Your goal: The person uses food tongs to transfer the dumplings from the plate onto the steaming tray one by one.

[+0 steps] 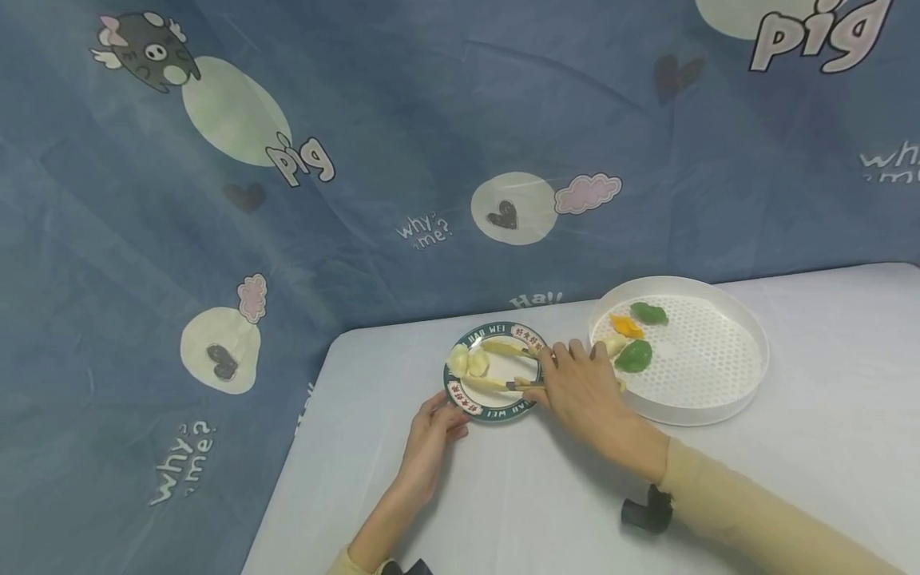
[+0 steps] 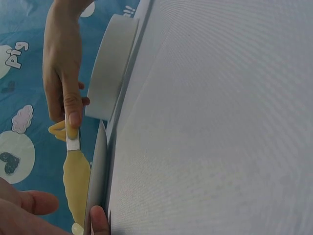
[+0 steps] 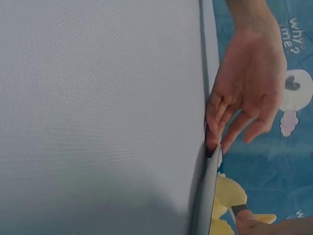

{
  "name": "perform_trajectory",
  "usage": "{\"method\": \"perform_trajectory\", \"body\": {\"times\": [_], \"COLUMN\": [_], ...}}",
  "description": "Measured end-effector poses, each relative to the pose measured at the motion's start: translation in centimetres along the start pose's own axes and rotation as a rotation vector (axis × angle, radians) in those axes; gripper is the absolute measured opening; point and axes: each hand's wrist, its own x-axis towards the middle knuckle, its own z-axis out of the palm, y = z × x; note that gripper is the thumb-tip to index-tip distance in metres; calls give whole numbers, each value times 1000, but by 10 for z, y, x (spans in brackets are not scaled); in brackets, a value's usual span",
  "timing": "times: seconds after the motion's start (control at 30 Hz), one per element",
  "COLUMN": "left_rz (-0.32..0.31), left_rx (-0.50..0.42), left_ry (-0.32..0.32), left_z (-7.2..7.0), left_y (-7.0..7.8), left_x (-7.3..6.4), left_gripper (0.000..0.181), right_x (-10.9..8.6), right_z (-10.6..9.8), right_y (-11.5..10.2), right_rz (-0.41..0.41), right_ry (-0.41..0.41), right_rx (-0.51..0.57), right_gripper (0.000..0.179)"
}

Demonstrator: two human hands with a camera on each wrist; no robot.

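Observation:
My right hand [image 1: 582, 391] grips yellow tongs [image 1: 485, 383] with metal sections, reaching over a small round plate [image 1: 496, 414] with a green patterned rim. The tong arms stand apart. Two pale yellow dumpling-shaped pieces [image 1: 477, 362] lie at the plate's left side, beside the tong tips. At the plate's lower left rim is my left hand [image 1: 429, 443]. In the right wrist view, left-hand fingers [image 3: 226, 122] pinch the plate's edge. A left fingertip [image 2: 99, 220] shows against the plate's underside in the left wrist view.
A round white perforated basket [image 1: 751, 343] stands right of the plate. In it lie two green pieces [image 1: 634, 356], an orange piece [image 1: 627, 326] and a pale piece [image 1: 612, 345], partly behind my right hand. A blue patterned cloth [image 1: 402, 120] hangs behind the white table [image 1: 503, 503].

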Motion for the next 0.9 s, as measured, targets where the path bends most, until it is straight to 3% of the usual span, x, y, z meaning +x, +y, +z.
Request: {"method": "perform_trajectory", "body": {"times": [0.5,0.9], "left_rz": [-4,-9], "left_rx": [13,-6], "left_ry": [5,10], "left_z": [1,1], "left_y": [2,1], "left_x": [-1,0], "left_gripper": [77,77], "right_x": [-3,-18], "right_z": [1,-9], "right_y": [-2,3], "right_rz": [30,46], "right_ry": [-34,-44], "right_rx": [-3,10], "right_gripper": [55,55]}}
